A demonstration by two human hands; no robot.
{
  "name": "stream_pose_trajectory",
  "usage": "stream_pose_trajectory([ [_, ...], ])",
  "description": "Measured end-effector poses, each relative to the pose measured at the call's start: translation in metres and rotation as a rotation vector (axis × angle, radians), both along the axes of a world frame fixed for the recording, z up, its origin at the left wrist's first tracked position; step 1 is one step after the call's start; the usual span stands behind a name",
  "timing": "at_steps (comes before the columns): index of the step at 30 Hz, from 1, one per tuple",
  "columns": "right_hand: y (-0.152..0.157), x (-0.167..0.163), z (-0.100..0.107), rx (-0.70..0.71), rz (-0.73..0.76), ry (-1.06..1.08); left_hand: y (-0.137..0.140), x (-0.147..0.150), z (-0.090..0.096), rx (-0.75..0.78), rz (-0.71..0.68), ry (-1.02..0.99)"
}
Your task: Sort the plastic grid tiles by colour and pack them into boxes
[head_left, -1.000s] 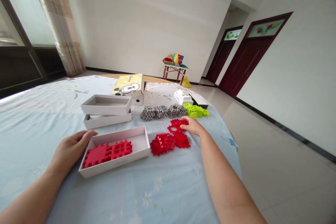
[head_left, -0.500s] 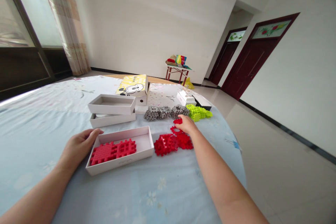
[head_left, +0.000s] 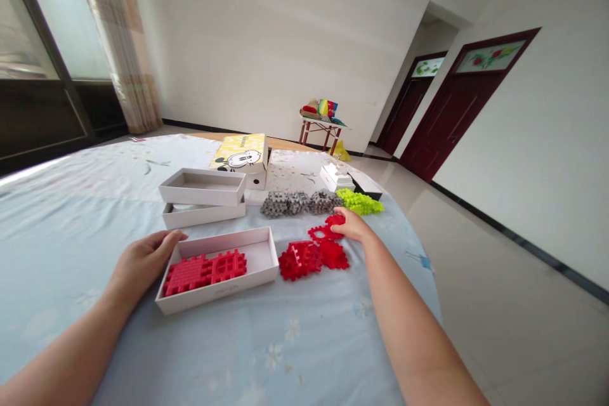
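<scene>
My left hand [head_left: 145,263] is closed at the left end of a white cardboard box [head_left: 259,260], its thumb at the back corner of the rim. Red interlocking plastic blocks [head_left: 204,271] lie flat in that box, leaving its right end bare. To the right of the box, my right hand [head_left: 351,225] has its fingers closed on a red notched block [head_left: 337,222]. Another red block with an open middle [head_left: 318,233] touches or overlaps it on the left. Just nearer, a pile of red blocks [head_left: 304,260] lies beside the box.
Grey blocks [head_left: 290,203] and lime-green blocks [head_left: 359,202] stand in rows beyond my right hand. Two white box parts [head_left: 204,185] are stacked behind the open box. Farther back are a yellow-and-white cartoon box [head_left: 242,155] and a small white box [head_left: 337,176]. The table edge [head_left: 431,279] curves along the right.
My right hand has shifted slightly right, drawing the red block a little away from the open-middled one. My left hand and the white box stay in place.
</scene>
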State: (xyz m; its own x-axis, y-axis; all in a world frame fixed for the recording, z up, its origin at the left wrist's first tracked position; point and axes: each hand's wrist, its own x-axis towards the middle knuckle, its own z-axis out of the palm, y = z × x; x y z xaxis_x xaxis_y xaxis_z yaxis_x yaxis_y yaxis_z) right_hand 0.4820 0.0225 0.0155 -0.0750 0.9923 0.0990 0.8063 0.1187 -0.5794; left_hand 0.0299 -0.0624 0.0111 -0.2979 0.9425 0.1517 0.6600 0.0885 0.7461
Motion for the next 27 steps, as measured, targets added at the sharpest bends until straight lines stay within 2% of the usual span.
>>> stream_pose_trajectory([
  [6, -0.005, 0.008, -0.004, -0.019, 0.064, -0.008, 0.0, 0.001, 0.001, -0.012, 0.006, 0.004],
  [15, -0.01, 0.005, -0.011, 0.112, -0.01, -0.121, -0.001, 0.003, 0.003, -0.018, 0.003, 0.011],
  [23, -0.018, -0.006, 0.003, 0.242, -0.11, -0.106, -0.006, 0.009, 0.009, -0.012, -0.001, -0.006],
  [27, -0.027, -0.016, 0.021, 0.324, -0.115, -0.018, -0.008, 0.01, 0.011, -0.015, -0.007, -0.007],
])
